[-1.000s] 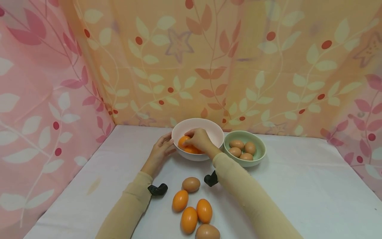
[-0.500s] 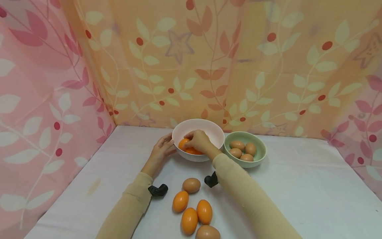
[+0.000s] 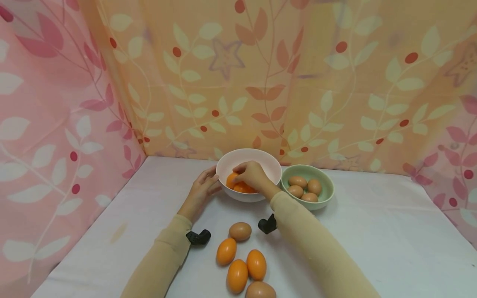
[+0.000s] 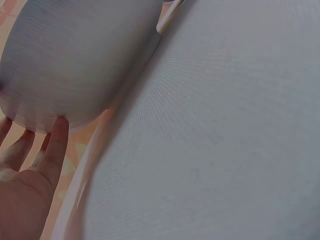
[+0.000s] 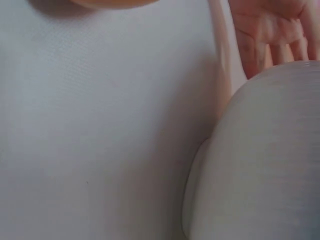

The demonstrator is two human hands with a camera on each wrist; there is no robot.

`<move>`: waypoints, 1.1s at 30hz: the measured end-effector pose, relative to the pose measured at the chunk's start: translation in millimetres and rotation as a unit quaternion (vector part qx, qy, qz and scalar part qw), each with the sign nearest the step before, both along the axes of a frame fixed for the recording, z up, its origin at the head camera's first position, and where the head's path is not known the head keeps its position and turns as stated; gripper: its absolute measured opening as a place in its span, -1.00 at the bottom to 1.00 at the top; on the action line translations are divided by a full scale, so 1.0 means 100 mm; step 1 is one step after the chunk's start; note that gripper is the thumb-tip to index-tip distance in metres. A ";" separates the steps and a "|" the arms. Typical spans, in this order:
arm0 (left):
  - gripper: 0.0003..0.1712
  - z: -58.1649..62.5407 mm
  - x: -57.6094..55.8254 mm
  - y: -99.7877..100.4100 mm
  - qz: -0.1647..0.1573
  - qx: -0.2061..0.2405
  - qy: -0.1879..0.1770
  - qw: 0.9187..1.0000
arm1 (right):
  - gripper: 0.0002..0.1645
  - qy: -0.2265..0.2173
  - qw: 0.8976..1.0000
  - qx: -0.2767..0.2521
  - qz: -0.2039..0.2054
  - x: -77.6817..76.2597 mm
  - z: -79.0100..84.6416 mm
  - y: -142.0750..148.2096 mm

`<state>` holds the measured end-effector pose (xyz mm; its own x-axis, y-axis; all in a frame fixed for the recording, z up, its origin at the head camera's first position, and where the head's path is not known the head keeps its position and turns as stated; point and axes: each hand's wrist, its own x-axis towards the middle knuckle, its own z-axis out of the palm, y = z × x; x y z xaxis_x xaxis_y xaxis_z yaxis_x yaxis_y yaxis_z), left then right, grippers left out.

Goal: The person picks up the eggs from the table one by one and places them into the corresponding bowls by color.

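Observation:
A pinkish-white bowl [image 3: 246, 197] stands at the back of the table with orange eggs inside. My right hand [image 3: 254, 178] reaches over its near rim, thumb and fingers curled round an orange egg [image 3: 231, 180]; it hides part of the other eggs there. At the bowl's left side, my left hand [image 3: 200, 191] touches the outside wall with extended fingers. The left wrist view shows those fingertips [image 4: 61, 122] against the bowl's wall [image 4: 85, 60]. In the right wrist view, the bowl [image 5: 265, 160] fills the lower right.
Right of it, close by, a pale green bowl [image 3: 328, 184] holds several brown eggs [image 3: 297, 181]. Between the forearms lie a brown egg [image 3: 240, 231], three orange eggs [image 3: 237, 276] and another brown egg [image 3: 261, 290] at the front. A patterned cloth [image 3: 227, 99] rises behind the table.
Both hands keep their places at the pinkish-white bowl, the right one still on the orange egg. The head view has shifted slightly.

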<state>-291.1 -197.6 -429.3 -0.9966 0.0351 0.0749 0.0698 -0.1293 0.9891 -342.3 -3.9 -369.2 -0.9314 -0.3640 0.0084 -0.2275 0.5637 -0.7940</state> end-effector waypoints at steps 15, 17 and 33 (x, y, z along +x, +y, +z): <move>-0.42 -0.03 -0.01 -0.02 -0.004 -0.004 0.012 1.000 | -0.58 -0.028 0.987 -0.154 0.045 0.51 0.22 0.45; -0.41 -0.03 -0.01 -0.02 -0.007 -0.004 0.014 1.000 | -0.56 -0.027 0.985 -0.158 0.056 0.62 0.20 0.51; -0.43 -0.02 -0.03 -0.01 -0.002 0.006 -0.006 1.000 | -0.46 -0.084 0.981 -0.138 0.109 1.02 -0.06 0.79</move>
